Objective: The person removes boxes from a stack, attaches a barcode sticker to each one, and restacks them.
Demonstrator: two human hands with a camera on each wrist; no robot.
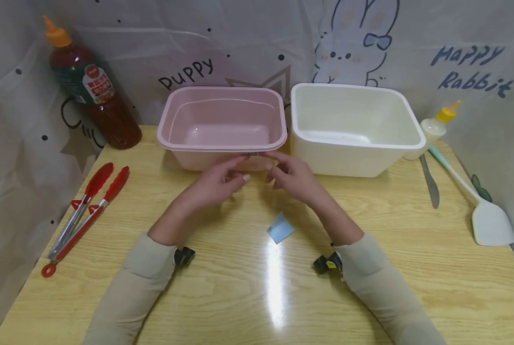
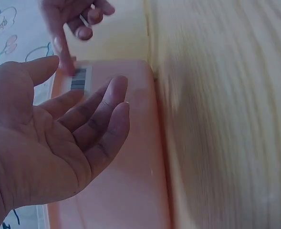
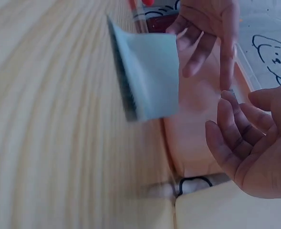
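A pink plastic bin (image 1: 196, 155) stands at the back of the table, with a small barcode label (image 1: 254, 154) on its front wall just under the rim. My left hand (image 1: 217, 185) reaches the label from the left, index fingertip at its edge, the other fingers loosely bent. From the right, my right hand (image 1: 297, 180) points its index finger at the label's other end, with its remaining fingers curled loosely. In the left wrist view, the striped label (image 2: 79, 80) lies between the two index fingertips. Neither hand grips anything.
A folded light-blue paper (image 1: 280, 228) lies between the forearms. Beside the pink bin is a white bin (image 1: 352, 158). Red tongs (image 1: 84, 215) and a sauce bottle (image 1: 95, 96) are left; a squeeze bottle (image 1: 434, 127), a knife (image 1: 430, 184) and a white spatula (image 1: 492, 223) are right.
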